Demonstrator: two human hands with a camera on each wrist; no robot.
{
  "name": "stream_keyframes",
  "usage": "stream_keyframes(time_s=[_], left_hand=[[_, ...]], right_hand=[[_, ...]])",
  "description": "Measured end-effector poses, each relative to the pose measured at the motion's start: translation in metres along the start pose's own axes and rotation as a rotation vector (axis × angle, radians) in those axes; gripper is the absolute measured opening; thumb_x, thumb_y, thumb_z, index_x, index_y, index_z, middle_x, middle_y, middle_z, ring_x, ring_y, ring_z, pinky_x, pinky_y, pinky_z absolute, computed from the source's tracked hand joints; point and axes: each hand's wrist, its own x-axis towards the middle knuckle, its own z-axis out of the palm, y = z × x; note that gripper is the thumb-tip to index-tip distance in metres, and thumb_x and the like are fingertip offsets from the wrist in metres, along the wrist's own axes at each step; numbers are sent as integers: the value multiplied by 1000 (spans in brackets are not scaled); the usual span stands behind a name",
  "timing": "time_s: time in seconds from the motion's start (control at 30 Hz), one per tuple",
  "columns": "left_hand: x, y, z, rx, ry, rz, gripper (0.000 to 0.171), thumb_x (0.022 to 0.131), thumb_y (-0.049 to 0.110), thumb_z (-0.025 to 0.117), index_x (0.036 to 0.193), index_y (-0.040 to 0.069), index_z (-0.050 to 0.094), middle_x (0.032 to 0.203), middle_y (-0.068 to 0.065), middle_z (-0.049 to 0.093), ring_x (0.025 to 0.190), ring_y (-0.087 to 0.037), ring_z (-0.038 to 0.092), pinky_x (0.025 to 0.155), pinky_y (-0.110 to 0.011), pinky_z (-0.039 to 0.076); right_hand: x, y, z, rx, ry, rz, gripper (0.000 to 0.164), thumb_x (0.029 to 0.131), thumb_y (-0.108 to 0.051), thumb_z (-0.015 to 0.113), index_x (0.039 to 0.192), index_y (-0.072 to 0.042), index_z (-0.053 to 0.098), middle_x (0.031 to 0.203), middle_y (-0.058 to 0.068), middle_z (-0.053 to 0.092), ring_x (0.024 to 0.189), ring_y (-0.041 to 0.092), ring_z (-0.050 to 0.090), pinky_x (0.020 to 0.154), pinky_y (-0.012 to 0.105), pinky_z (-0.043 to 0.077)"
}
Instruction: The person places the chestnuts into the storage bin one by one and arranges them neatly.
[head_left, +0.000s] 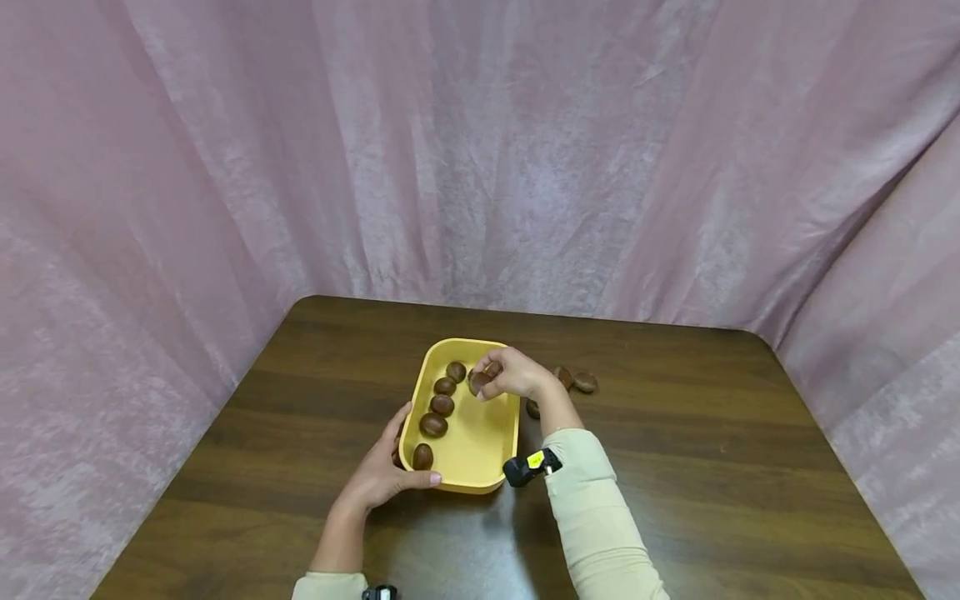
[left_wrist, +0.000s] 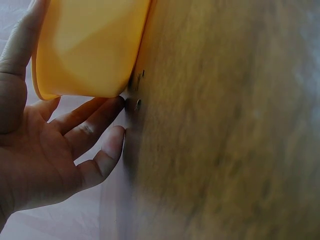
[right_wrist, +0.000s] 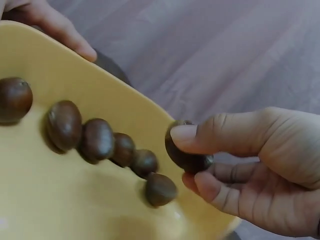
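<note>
A yellow plastic container (head_left: 472, 454) stands on the table with several brown chestnuts (head_left: 442, 405) in a line along its left side. My left hand (head_left: 381, 472) holds its near left corner, thumb on the near rim and fingers along the left wall; in the left wrist view, that hand (left_wrist: 55, 150) is beside the container's outer wall (left_wrist: 92, 55). Over the container's far right part, my right hand (head_left: 513, 373) pinches a chestnut (right_wrist: 187, 150) between thumb and fingers. Another chestnut (right_wrist: 161, 190) lies in the container just below the pinched one, at the end of the line.
Outside the container, to its right, loose chestnuts (head_left: 585, 382) lie on the brown wooden table (head_left: 712, 467), partly hidden by the right wrist. A pink curtain (head_left: 510, 167) hangs behind the table's far edge and along both sides.
</note>
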Motion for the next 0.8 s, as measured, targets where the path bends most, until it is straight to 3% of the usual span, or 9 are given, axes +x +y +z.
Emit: stream_keyframes(time_s=[0.3, 0.53, 0.8], left_hand=[[-3, 1, -2, -14, -17, -11, 114, 61, 11, 88, 149, 23, 16, 123, -20, 53, 95, -28, 59, 81, -37, 43], [-6, -2, 0, -43, -35, 1, 114, 62, 8, 87, 149, 21, 14, 121, -23, 53, 92, -30, 60, 78, -35, 45], [-4, -1, -1, -40, -34, -9, 115, 62, 8, 87, 149, 22, 13, 123, -23, 52, 93, -30, 59, 78, -35, 45]], right_hand=[[25, 5, 26, 57, -17, 97, 29, 77, 6, 69, 102, 1, 56, 90, 10, 59, 69, 18, 55, 68, 40, 50], [31, 16, 40, 116, 47, 136, 34, 72, 9, 72, 103, 2, 58, 89, 9, 60, 54, 16, 50, 59, 36, 49], [36, 18, 46, -22, 180, 131, 37, 68, 3, 80, 100, 2, 63, 88, 11, 60, 54, 17, 57, 57, 32, 52]])
